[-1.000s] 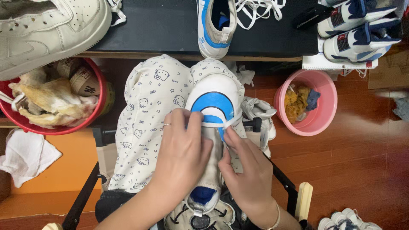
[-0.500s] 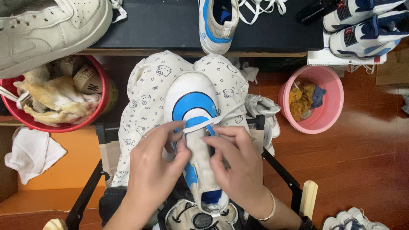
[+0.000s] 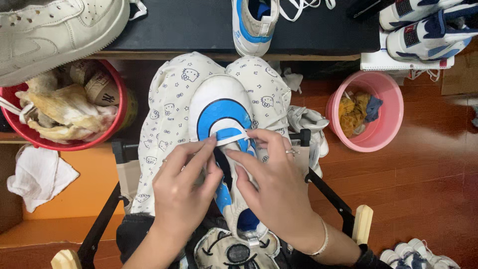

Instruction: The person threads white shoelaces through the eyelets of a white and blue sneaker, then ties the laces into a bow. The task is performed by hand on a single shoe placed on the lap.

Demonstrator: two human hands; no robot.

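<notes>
A white and blue sneaker [image 3: 219,112] lies toe-away on my lap, over white patterned trousers [image 3: 167,114]. A white lace [image 3: 230,138] runs across its top eyelets. My left hand [image 3: 181,192] pinches the lace's left end with thumb and forefinger. My right hand [image 3: 271,187] presses on the right side of the shoe, fingertips at the lace, a ring on one finger and a thin bracelet at the wrist.
A black bench [image 3: 199,25] ahead carries a large white sneaker [image 3: 47,32], a matching blue and white sneaker [image 3: 254,22] and navy and white sneakers [image 3: 428,25]. A red bucket [image 3: 117,94] of rags stands left, a pink bucket [image 3: 386,127] right, a white cloth [image 3: 37,174] on the orange floor.
The sneaker has slid from the centre of my lap slightly left and nearer. Both hands moved from gripping the shoe's sides up to the lace at the top eyelets.
</notes>
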